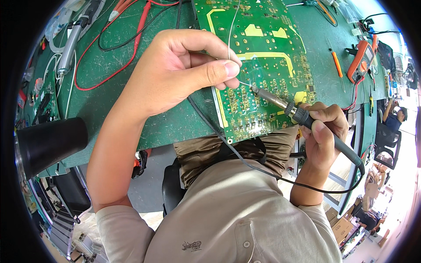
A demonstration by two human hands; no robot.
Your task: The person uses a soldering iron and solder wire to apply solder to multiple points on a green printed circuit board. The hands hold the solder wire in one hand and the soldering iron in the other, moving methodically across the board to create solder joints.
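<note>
My left hand pinches a thin strand of solder wire between thumb and forefinger, above a large green circuit board. The wire's short end sticks out past the fingers toward the tip of a soldering iron. In my right hand the iron is gripped by its dark handle, tilted with its tip pointing up and left over the board's rows of small parts. Whether tip and wire touch the board is too small to tell. The iron's black cord loops below and runs across my lap to the bench.
Red and black test leads lie at the upper left, beside a grey tool with a metal barrel. A black cylinder juts in at the left. Right of the board are an orange screwdriver and an orange multimeter. Another person sits far right.
</note>
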